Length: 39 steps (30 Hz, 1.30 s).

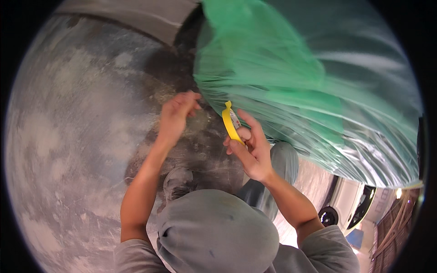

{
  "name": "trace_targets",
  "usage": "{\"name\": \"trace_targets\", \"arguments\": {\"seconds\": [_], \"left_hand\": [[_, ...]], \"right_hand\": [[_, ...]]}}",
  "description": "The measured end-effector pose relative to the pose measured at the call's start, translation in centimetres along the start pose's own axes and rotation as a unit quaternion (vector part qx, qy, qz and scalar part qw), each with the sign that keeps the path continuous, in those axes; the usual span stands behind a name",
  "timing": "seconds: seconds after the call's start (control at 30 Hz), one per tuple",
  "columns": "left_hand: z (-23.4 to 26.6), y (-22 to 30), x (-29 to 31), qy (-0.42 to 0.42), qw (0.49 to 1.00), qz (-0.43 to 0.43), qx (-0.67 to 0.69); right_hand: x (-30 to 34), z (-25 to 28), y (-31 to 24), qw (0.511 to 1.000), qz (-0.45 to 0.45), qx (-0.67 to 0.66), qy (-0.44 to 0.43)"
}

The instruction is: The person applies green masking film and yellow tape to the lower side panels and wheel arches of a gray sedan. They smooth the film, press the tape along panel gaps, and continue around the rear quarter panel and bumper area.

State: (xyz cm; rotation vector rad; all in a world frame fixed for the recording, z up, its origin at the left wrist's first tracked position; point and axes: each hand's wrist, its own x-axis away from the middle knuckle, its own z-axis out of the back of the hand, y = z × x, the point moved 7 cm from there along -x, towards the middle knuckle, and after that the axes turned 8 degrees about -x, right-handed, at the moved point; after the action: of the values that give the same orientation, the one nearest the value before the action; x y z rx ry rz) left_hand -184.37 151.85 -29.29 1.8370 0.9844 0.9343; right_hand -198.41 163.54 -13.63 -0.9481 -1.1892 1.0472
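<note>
A roll of yellow masking tape (231,125) is gripped in my right hand (255,152), the thumb on its near side and the index finger stretched out past it. A short end of tape sticks up, crumpled, at the top of the roll. My left hand (176,113) is a little to the left of the roll, its fingers curled together and slightly blurred. Whether anything is between those fingertips I cannot make out. Just beyond both hands hangs a large sheet of green translucent plastic film (268,68), creased and gathered along its lower left edge.
Scuffed grey floor (68,136) spreads out on the left, with darker stains under my hands. A dusty shoe (177,179) stands below my left hand. At the lower right is a white vehicle (348,198) with a dark wheel, and several hoses or cables (393,223) by a wall.
</note>
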Motion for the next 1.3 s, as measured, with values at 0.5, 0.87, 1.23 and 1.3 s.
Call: {"name": "trace_targets", "arguments": {"seconds": [0.5, 0.87, 1.23, 1.3], "left_hand": [[7.3, -1.3, -7.1, 0.112, 0.992, 0.034, 0.048], [-0.3, -1.1, -27.1, 0.097, 0.964, -0.029, 0.247], [-3.8, -2.6, -30.8, 0.110, 0.960, -0.031, 0.254], [-3.8, -2.4, -30.6, 0.104, 0.965, -0.033, 0.239]], "right_hand": [[-5.2, -4.4, -0.5, 0.958, 0.117, 0.244, -0.091], [-11.4, -10.9, -4.7, 0.883, 0.241, 0.345, -0.210], [-6.3, -1.8, -0.6, 0.969, -0.105, 0.218, 0.059], [-5.5, -0.4, 0.6, 0.959, -0.203, 0.172, 0.102]]}}
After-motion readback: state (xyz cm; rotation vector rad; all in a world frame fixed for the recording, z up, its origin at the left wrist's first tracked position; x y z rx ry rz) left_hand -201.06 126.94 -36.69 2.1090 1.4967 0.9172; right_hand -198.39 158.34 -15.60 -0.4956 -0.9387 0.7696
